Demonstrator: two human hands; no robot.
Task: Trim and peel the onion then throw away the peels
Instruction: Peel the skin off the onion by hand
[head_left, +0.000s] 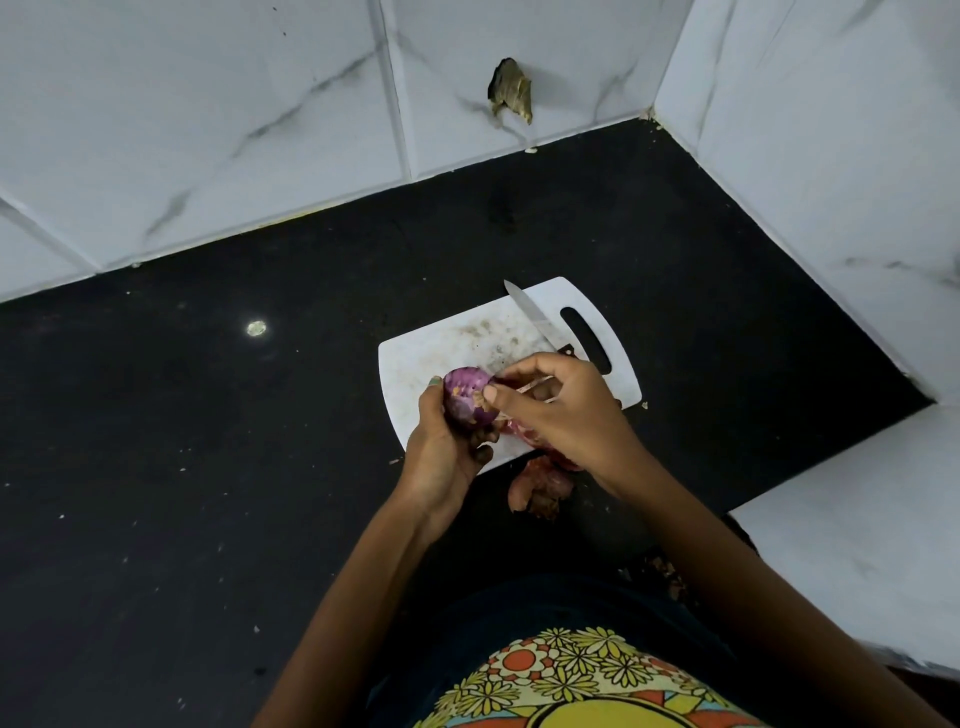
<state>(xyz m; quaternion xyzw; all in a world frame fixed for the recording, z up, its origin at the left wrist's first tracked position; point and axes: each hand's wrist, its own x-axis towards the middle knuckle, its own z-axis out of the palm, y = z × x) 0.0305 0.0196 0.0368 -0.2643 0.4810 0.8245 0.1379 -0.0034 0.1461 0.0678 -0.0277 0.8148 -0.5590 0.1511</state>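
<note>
Peeling stage of the task, seen from the head camera. The onion (467, 395) is cradled in the left hand (441, 447), raised just above the near edge of the white cutting board (441, 348), with the fingers curled round its underside and far side. Much of the purple flesh is exposed; paler patches of skin appear to remain on the side facing the camera. The right hand (556, 410) is closed in a pinch at the right side of the onion, and a thin strip of skin (535, 387) is gripped between thumb and fingertips. Whether this strip is attached to the bulb cannot be told.

Loose peels (540, 486) are heaped on the dark worktop (208, 441), just below the right hand and nearer to the body, with more reddish skin partly hidden under that hand. The knife (535, 322) is lying unheld on the board, just beyond the right hand, its tip pointing away from the person.

Handling, as judged: the onion is light and firm, and its bared layers are likely smooth and somewhat slippery, so an enclosing grip over the rounded body is preferable to a fingertip hold. The skin is thin, dry and brittle; it is likely to tear if pulled sharply, and is best taken at a lifted edge near a trimmed end and drawn along the curve. The shed peels weigh almost nothing and crumble easily, so they are best gathered by scooping them together rather than picking them up singly.
</note>
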